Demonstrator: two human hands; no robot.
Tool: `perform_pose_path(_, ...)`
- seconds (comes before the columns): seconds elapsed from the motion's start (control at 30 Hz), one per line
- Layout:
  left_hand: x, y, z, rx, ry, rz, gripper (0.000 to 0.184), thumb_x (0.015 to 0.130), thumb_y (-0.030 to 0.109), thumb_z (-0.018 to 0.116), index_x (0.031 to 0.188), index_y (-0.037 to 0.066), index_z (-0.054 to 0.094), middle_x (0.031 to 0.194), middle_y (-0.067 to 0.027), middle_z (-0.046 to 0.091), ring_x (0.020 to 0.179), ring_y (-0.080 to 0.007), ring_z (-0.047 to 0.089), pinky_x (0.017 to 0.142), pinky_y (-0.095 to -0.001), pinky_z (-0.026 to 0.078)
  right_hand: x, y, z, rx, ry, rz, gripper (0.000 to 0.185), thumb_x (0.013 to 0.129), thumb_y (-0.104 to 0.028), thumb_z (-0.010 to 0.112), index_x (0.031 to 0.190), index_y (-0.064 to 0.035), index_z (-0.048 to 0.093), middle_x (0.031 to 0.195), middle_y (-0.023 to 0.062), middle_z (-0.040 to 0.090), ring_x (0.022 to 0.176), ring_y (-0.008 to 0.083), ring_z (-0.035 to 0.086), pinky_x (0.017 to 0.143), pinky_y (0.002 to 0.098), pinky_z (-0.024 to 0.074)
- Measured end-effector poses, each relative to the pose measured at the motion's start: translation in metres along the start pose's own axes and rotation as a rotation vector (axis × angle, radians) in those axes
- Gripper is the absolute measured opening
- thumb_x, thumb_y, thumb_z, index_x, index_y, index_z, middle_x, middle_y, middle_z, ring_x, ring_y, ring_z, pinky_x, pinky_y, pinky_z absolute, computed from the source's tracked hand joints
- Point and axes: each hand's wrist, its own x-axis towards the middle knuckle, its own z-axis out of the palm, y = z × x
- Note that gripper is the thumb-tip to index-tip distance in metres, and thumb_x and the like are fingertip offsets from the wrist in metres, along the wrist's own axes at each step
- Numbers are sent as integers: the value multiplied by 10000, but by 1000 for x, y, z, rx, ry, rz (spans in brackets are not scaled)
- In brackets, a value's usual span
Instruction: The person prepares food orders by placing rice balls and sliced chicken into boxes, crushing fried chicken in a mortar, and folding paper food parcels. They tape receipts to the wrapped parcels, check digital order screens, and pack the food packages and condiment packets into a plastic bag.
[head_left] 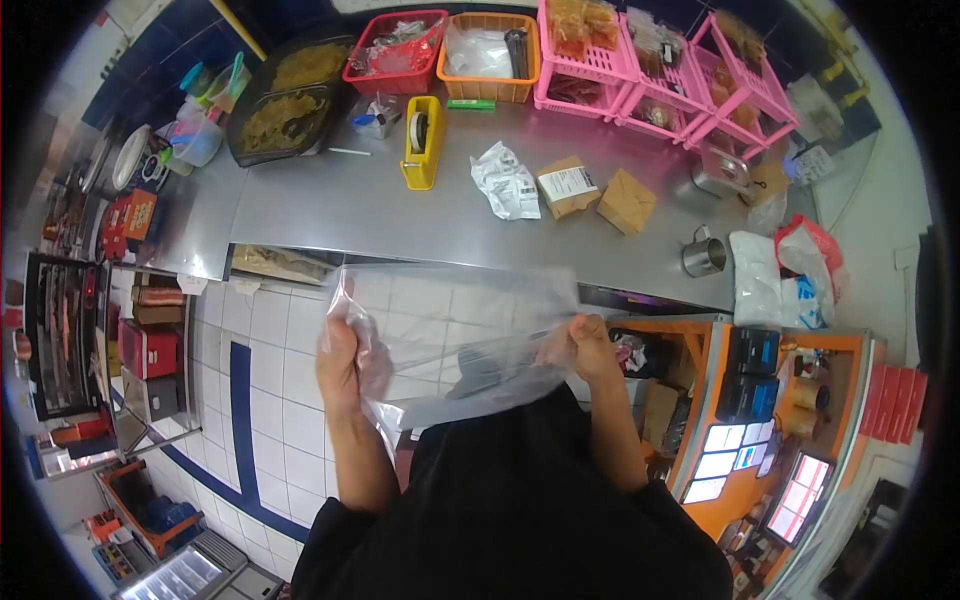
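A clear plastic bag (450, 320) is stretched out in front of my body, just before the counter's front edge. My left hand (343, 350) grips its left side, with fingers partly behind the film. At the other side my right hand (585, 345) is closed on the bag's edge, thumb on top. The floor tiles show through the plastic. Beyond it on the counter lie a crumpled white printed packet (505, 181), a brown paper package with a white label (568, 187) and a second brown package (627, 201).
On the steel counter (330, 205) stand a yellow tape dispenser (422, 145), a red basket (395, 52), an orange basket (489, 57), pink crates (670, 75) and black trays (285, 110). A metal pitcher (704, 252) is near the right edge. Orange shelving (715, 345) holds a screen (798, 497).
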Motion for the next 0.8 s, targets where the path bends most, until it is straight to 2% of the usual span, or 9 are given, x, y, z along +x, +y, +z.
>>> perform_pose_path(0.07, 18, -1, -16, 155, 23, 3, 666, 1004, 465, 601, 1437, -27, 479, 725, 34, 484, 585, -49, 417, 491, -219, 312, -10, -11, 12, -328, 164, 318, 383, 1031, -323, 588, 992, 36, 719, 901, 127, 737, 916, 259, 728, 865, 399, 579)
perform_pose_path(0.1, 27, -4, -24, 318, 53, 15, 624, 1004, 444, 621, 1419, -11, 518, 726, 48, 475, 574, -41, 402, 494, -216, 309, -11, -10, 25, -73, 223, 345, 280, 998, -217, 640, 1033, 53, 704, 875, 138, 706, 736, 236, 676, 775, 427, 577)
perform_pose_path(0.23, 72, -20, -57, 748, 69, -275, 435, 987, 332, 636, 1286, 16, 643, 716, 29, 502, 570, -74, 448, 485, -245, 334, -25, 20, 12, 2, 177, 356, 236, 944, -179, 724, 1026, 39, 690, 857, 121, 691, 738, 224, 667, 712, 371, 556)
perform_pose_path(0.33, 69, -81, -75, 1719, 294, 722, 438, 962, 421, 665, 894, -12, 662, 645, -73, 550, 517, -167, 534, 511, -360, 423, -2, 45, 19, 38, 198, 319, 217, 915, -138, 764, 1050, 8, 678, 907, 53, 700, 757, 154, 670, 706, 342, 552)
perform_pose_path(0.4, 29, -73, -3, 1225, 73, -66, 426, 945, 408, 686, 834, -3, 661, 625, -111, 577, 523, -203, 556, 552, -377, 451, 19, 51, 48, -244, 548, 458, 260, 909, -195, 778, 1049, -25, 639, 875, 14, 634, 687, 107, 583, 645, 312, 504)
perform_pose_path(0.47, -4, -94, 40, 1090, -245, -18, 373, 931, 356, 706, 810, 7, 654, 594, -142, 577, 523, -208, 557, 551, -367, 440, 30, 72, 45, -205, 345, 249, 386, 909, -296, 782, 1139, -45, 600, 905, 4, 599, 745, 84, 567, 644, 285, 477)
perform_pose_path(0.57, -2, -94, 62, 893, -366, -311, 253, 892, 251, 726, 838, 14, 656, 612, -68, 551, 605, -109, 499, 555, -315, 421, 44, 38, 58, 282, 406, 577, 548, 885, -354, 796, 1268, -53, 544, 955, 24, 612, 912, 89, 581, 768, 246, 483)
perform_pose_path(0.73, 11, -72, 17, 1496, -122, 224, 217, 828, 142, 691, 708, 17, 561, 615, -149, 550, 539, -262, 534, 545, -388, 441, 54, 11, 43, -154, 161, 415, 632, 811, -241, 851, 1326, -67, 529, 890, 23, 635, 791, 117, 625, 667, 279, 504)
perform_pose_path(0.8, 16, -69, 7, 1596, -15, 238, 206, 821, 127, 680, 700, 26, 549, 632, -165, 567, 559, -314, 558, 546, -406, 448, 53, -5, 24, -910, 44, 660, 639, 776, -107, 823, 1342, -98, 525, 757, 41, 635, 710, 131, 637, 630, 328, 495)
